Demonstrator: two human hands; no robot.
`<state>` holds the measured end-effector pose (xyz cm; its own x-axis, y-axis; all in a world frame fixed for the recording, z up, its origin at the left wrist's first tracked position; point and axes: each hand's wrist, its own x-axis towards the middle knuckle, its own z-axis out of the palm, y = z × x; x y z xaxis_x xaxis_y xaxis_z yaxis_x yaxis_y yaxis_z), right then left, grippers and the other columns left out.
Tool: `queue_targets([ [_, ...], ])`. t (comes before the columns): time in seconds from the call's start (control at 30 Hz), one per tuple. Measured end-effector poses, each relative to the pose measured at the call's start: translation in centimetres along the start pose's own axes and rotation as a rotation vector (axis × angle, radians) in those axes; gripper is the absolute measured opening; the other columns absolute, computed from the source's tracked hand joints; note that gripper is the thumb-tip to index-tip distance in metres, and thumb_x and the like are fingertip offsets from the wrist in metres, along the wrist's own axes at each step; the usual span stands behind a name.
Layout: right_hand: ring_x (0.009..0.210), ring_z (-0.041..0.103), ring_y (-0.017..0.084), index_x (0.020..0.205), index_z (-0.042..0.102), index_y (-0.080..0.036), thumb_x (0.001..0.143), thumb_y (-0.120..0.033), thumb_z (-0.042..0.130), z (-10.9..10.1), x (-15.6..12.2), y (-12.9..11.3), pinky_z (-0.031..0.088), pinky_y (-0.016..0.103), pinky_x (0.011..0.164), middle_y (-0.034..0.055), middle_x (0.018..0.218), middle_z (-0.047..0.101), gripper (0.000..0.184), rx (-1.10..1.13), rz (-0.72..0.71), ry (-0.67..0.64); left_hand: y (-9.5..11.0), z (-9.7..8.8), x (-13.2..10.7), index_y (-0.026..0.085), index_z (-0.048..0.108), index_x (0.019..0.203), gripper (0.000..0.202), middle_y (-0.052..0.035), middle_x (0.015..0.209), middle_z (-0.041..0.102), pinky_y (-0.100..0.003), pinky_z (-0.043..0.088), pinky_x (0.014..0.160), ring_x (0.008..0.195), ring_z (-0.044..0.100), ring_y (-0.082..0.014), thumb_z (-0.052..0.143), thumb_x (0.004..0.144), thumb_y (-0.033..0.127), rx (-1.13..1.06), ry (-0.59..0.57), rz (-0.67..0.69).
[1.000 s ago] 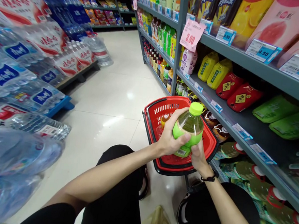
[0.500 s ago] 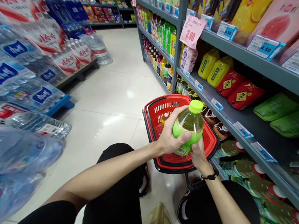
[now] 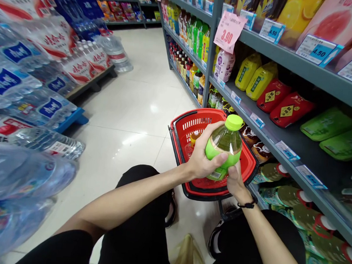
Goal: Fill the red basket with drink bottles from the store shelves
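A large drink bottle [image 3: 226, 141] with a lime-green cap and green label is held upright, tilted slightly, over the red shopping basket [image 3: 191, 127]. My left hand [image 3: 204, 153] wraps around its left side, thumb across the label. Low on the right side, my right hand [image 3: 235, 180] grips it near the base; most of those fingers are hidden behind the bottle. A black band [image 3: 248, 202] circles my right wrist. Inside the basket lies a small bottle of orange-brown drink [image 3: 195, 138], partly covered by my left hand.
Drink shelves [image 3: 283, 149] run along the right, close to the basket, with cartons, bottles and a pink price sign [image 3: 229, 31]. Packs of bottled water [image 3: 13, 82] are stacked at the left. Tiled floor [image 3: 135, 105] stretches between them. My bent knees flank the basket's near side.
The bottle and both hands have shifted very slightly right and up in view. The shelves and basket have also shifted a little with the camera; the grip looks the same.
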<state>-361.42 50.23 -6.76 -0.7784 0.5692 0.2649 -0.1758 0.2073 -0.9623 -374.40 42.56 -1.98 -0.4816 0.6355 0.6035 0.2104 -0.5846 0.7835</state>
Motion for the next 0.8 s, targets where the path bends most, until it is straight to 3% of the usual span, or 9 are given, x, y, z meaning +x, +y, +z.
queue_targets([
  [0.27, 0.140, 0.058, 0.038, 0.156, 0.047, -0.025, 0.085, -0.094, 0.045, 0.0, 0.3, -0.2, 0.052, 0.054, 0.113, 0.0125, 0.145, 0.067, 0.099, -0.038, 0.072, 0.018, 0.0, 0.0, 0.1, 0.021, 0.055, 0.142, 0.077, -0.0146, 0.141, 0.064, -0.052, 0.048, 0.114, 0.129, 0.062, -0.0345, 0.077, 0.083, 0.065, 0.016, 0.043, -0.057],
  [0.33, 0.137, 0.061, 0.035, 0.152, 0.053, -0.027, 0.091, -0.091, 0.036, 0.2, 0.6, -0.6, 0.056, 0.052, 0.108, 0.0105, 0.140, 0.070, 0.090, 0.031, 0.188, 0.052, 0.1, -0.1, 0.7, 0.022, 0.059, 0.137, 0.069, -0.0127, 0.137, 0.068, -0.050, 0.052, 0.109, 0.123, 0.066, -0.0327, 0.078, 0.083, 0.060, 0.002, 0.102, -0.210],
  [0.4, 0.128, 0.067, 0.034, 0.148, 0.058, -0.025, 0.096, -0.087, 0.027, 0.6, 0.9, -1.1, 0.062, 0.051, 0.098, 0.0102, 0.130, 0.075, 0.086, 0.156, 0.340, 0.095, -0.1, -0.2, 1.3, 0.022, 0.064, 0.128, 0.057, -0.0107, 0.125, 0.073, -0.046, 0.057, 0.096, 0.107, 0.071, -0.0292, 0.078, 0.085, 0.057, -0.070, 0.209, -0.453],
  [0.53, 0.102, 0.078, 0.035, 0.146, 0.059, -0.019, 0.096, -0.083, 0.039, 1.1, 1.2, -1.9, 0.068, 0.048, 0.075, 0.0106, 0.103, 0.081, 0.084, 0.303, 0.564, 0.132, -1.2, -0.9, 2.1, 0.019, 0.069, 0.106, 0.044, -0.0091, 0.091, 0.077, -0.040, 0.060, 0.077, 0.077, 0.072, -0.0231, 0.076, 0.085, 0.057, -0.292, 0.372, -0.838],
  [0.7, 0.075, 0.078, 0.032, 0.137, 0.064, -0.016, 0.091, -0.079, 0.053, 0.5, 1.2, -2.0, 0.066, 0.043, 0.057, 0.0081, 0.082, 0.079, 0.079, 0.318, 0.603, 0.203, -2.4, -2.5, 2.1, 0.016, 0.069, 0.098, 0.049, -0.0090, 0.074, 0.075, -0.043, 0.061, 0.075, 0.070, 0.072, -0.0246, 0.074, 0.080, 0.062, -0.524, 0.342, -1.064],
  [0.8, 0.074, 0.077, 0.030, 0.118, 0.075, -0.016, 0.087, -0.065, 0.068, -0.1, 1.3, -2.5, 0.066, 0.041, 0.057, 0.0074, 0.079, 0.079, 0.059, 0.288, 0.558, 0.209, -2.6, -2.9, 1.7, 0.016, 0.069, 0.098, 0.052, -0.0085, 0.072, 0.075, -0.043, 0.062, 0.075, 0.072, 0.073, -0.0268, 0.073, 0.077, 0.064, -0.600, 0.387, -1.031],
])
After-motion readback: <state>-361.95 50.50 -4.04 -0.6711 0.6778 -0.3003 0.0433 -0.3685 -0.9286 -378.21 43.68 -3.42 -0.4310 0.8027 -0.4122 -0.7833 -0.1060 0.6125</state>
